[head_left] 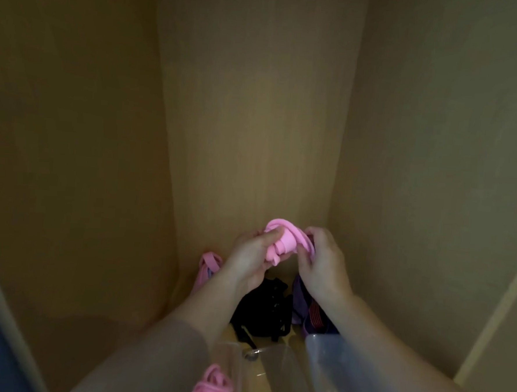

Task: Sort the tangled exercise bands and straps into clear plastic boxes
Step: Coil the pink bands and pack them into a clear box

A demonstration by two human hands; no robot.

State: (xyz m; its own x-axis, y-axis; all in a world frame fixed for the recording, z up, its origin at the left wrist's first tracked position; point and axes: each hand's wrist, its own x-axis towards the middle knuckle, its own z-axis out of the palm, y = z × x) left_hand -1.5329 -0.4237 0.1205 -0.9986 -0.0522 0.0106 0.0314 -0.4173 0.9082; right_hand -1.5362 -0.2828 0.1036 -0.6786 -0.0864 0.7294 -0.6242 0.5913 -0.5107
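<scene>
The wadded soft pink rubbery exercise band (281,242) is held up between my two hands, above the heap on the wooden cupboard floor (242,337). My left hand (253,256) pinches the bunched folds with thumb and fingers. My right hand (322,266) curls round the loop that arches over the top toward it. Crumpled like this it has no clear long axis, just overlapping flat folds.

The clear plastic box (229,354) that already holds coiled pink bands (212,387) lies nearer me, under my left forearm, so I judge the left hand the handier one to carry it back and down.

Beneath my hands sit tangled black webbing straps (262,314), a purple band (300,301) beside them on the right, and another pink band (209,265) against the left wall. A second, bluish clear box (331,367) sits under my right forearm.
</scene>
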